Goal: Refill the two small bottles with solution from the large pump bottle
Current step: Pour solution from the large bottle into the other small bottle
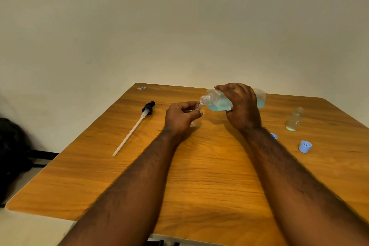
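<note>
My right hand (240, 106) grips the large clear bottle (216, 100) of blue solution, tipped on its side with its open threaded neck pointing left. My left hand (180, 119) holds a small clear bottle (197, 107) upright, mostly hidden by my fingers; its mouth sits just under the large bottle's neck. A second small bottle (295, 119), uncapped and holding a little clear liquid, stands at the right. The black pump head with its long white tube (137, 126) lies on the table to the left.
Two blue caps lie at the right: one (305, 146) in the open, one (274, 136) half hidden behind my right forearm. The wooden table (199, 175) has a small sticker (142, 87) at its far left corner. A dark bag (12, 156) sits on the floor left.
</note>
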